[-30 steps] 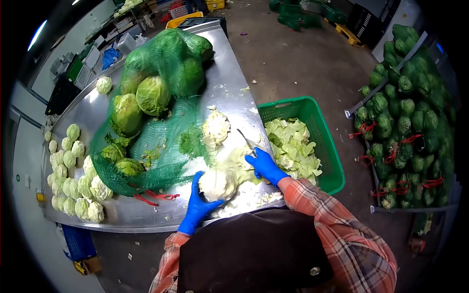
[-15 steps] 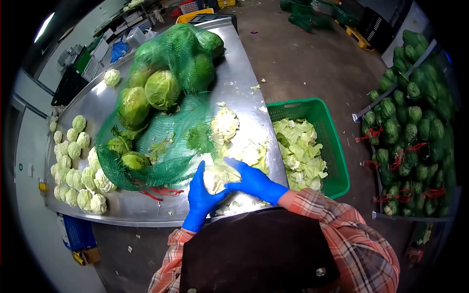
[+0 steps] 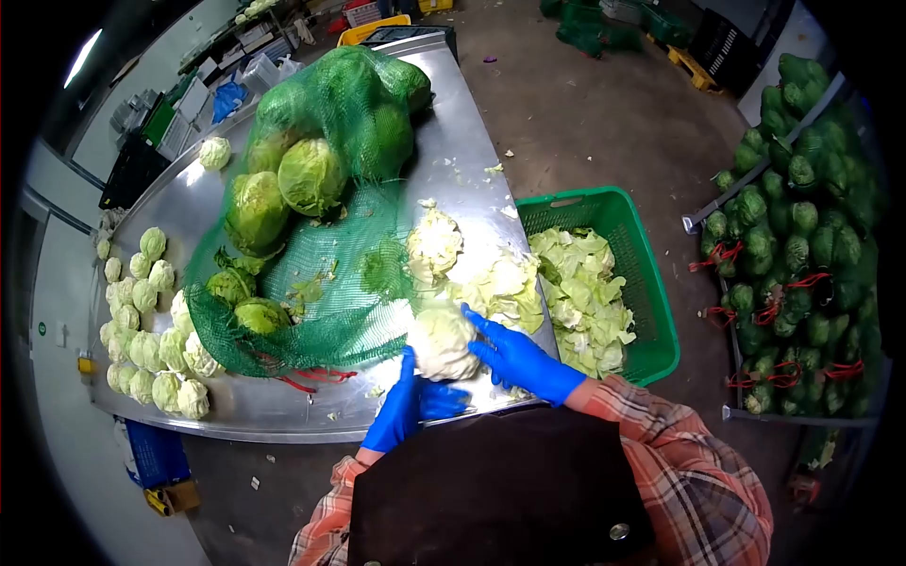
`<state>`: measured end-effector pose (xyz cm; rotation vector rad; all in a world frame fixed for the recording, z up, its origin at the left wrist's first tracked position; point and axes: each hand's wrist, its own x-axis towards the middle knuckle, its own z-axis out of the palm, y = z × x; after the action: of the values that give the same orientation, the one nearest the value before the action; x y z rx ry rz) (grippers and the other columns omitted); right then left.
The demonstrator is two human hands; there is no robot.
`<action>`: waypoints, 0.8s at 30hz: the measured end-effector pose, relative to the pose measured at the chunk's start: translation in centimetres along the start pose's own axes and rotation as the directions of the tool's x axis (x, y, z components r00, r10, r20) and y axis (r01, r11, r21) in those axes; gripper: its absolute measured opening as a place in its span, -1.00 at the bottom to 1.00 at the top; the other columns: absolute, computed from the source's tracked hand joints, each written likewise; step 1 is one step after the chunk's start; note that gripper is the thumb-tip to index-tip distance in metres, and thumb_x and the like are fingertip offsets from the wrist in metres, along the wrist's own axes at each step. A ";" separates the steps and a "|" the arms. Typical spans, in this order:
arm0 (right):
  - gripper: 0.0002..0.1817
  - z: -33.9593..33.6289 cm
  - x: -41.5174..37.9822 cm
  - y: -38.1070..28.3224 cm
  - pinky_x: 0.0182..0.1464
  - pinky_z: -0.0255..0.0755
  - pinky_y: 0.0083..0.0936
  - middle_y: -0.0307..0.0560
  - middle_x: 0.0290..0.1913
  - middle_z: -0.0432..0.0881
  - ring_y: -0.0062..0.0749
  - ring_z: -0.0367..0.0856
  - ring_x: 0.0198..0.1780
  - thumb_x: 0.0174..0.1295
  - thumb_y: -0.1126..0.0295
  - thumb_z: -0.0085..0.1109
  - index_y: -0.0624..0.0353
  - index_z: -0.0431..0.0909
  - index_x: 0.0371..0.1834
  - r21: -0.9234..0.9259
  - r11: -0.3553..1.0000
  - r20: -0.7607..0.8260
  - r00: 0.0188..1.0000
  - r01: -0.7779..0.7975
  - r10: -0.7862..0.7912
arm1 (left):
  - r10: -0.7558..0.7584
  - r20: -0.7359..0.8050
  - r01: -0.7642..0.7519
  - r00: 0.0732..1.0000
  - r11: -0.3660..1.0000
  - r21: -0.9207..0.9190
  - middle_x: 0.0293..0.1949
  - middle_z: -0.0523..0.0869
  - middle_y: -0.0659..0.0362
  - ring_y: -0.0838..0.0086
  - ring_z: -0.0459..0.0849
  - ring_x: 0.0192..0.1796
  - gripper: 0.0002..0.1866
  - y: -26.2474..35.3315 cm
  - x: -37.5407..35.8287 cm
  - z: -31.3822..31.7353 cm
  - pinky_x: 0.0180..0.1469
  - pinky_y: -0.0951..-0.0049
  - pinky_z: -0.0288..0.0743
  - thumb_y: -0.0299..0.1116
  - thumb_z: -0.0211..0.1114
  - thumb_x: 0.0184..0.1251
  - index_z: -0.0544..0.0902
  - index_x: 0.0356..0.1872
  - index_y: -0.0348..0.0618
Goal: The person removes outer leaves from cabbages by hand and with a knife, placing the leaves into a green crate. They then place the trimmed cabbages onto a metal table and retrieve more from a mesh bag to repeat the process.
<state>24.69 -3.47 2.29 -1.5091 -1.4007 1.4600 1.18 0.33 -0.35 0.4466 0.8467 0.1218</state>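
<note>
A pale, peeled cabbage (image 3: 443,342) sits near the front edge of the metal table (image 3: 283,415). My right hand (image 3: 519,358), in a blue glove, is at its right side with fingertips against it and fingers apart. Just below and left of the cabbage is my left hand (image 3: 413,404), also gloved in blue, with the thumb up and fingers stretched out. Loose leaves (image 3: 495,291) lie behind and to the right of the cabbage. To its left spreads a green net bag (image 3: 330,283) with several large cabbages (image 3: 311,176) in and on it.
Several small peeled cabbages (image 3: 146,349) are grouped on the table's left. A green basket (image 3: 658,325) holding leaves stands beyond the table's right edge. Farther right is a rack of netted green cabbages (image 3: 802,245). Red strings (image 3: 321,375) lie by the net's front edge.
The cabbage between my hands has moved slightly up and right and shows a rounder side. My left hand has dropped lower, and my right hand has shifted right with its fingers spread.
</note>
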 end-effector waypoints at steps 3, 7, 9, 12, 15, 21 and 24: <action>-0.39 -1.2 1.1 1.0 -0.56 0.48 -0.59 -0.08 -0.41 0.57 -0.56 0.49 -0.66 0.45 0.04 -0.05 -0.30 0.07 0.54 0.108 0.985 0.041 0.991 -0.132 0.128 | 0.554 -0.426 -0.015 0.715 0.622 0.783 0.04 0.62 -0.18 0.15 0.63 0.07 -0.14 -0.4 1.0 0.4 0.15 0.25 0.51 0.17 0.35 0.20 0.35 0.25 -0.41; -0.39 -1.2 2.2 1.0 -0.62 0.37 -0.64 -0.28 -0.58 0.40 -0.69 0.37 -0.68 0.47 0.05 -0.05 -0.12 0.12 0.53 0.199 0.977 -0.003 0.997 -0.080 0.082 | 0.857 0.208 -0.286 0.471 -0.075 0.955 0.35 0.21 -0.20 0.04 0.30 0.36 0.24 1.1 2.9 2.2 0.39 0.17 0.22 -0.15 0.66 -0.16 -0.03 0.49 -0.26; -0.38 -1.4 2.8 0.3 -0.64 0.33 -0.66 -0.32 -0.56 0.37 -0.73 0.31 -0.70 0.46 0.03 -0.04 -0.11 0.13 0.53 0.186 0.977 -0.011 0.994 -0.105 0.109 | 0.894 0.133 -0.341 0.429 0.024 0.940 0.34 0.26 -0.19 0.01 0.33 0.35 0.34 1.3 3.7 2.8 0.37 0.16 0.26 -0.14 0.68 -0.21 -0.14 0.52 -0.21; -0.32 -1.0 3.2 1.4 -0.11 0.53 -0.36 0.12 -0.01 0.58 -0.12 0.65 -0.18 0.45 -0.02 -0.09 -0.08 -0.01 0.56 -0.150 0.981 -0.122 0.983 0.121 -0.140 | 0.919 -0.036 -0.398 0.392 0.205 0.894 0.32 0.31 -0.20 0.05 0.38 0.34 0.36 1.2 5.8 1.5 0.34 0.22 0.32 -0.11 0.68 -0.23 -0.14 0.51 -0.28; -0.25 -0.3 2.4 0.0 0.17 0.44 -0.17 0.32 0.39 0.26 0.22 0.55 0.12 0.43 -0.04 -0.10 -0.12 -0.16 0.58 -0.329 0.925 -0.113 0.964 0.192 -0.240 | 0.916 -0.073 -0.276 0.395 0.194 0.941 0.31 0.32 -0.21 0.05 0.39 0.33 0.37 1.7 5.7 2.5 0.32 0.21 0.35 -0.10 0.69 -0.24 -0.14 0.50 -0.31; -0.27 -0.3 3.1 0.6 -0.13 0.56 -0.12 0.27 0.31 0.39 0.18 0.66 -0.18 0.39 0.01 -0.03 -0.06 -0.03 0.54 -0.464 0.885 -0.165 0.977 0.042 -0.132 | 0.918 -0.109 -0.158 0.380 0.180 0.971 0.14 0.43 -0.29 -0.08 0.48 0.17 0.27 2.6 6.2 3.7 0.16 0.13 0.46 -0.01 0.64 -0.22 0.03 0.42 -0.48; -0.37 -0.4 4.3 0.3 -0.13 0.55 -0.13 0.28 0.03 0.60 0.15 0.66 -0.16 0.40 0.04 -0.04 0.07 0.16 0.46 -0.532 0.847 -0.216 0.968 -0.007 -0.128 | 0.920 -0.163 -0.129 0.356 0.221 0.967 0.16 0.44 -0.22 -0.01 0.50 0.18 0.22 2.6 7.0 3.7 0.19 0.16 0.45 -0.04 0.64 -0.20 0.08 0.42 -0.44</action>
<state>24.47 0.62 0.77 -1.8778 -1.7642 0.8333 8.76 3.38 -2.00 1.8838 1.5339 0.7408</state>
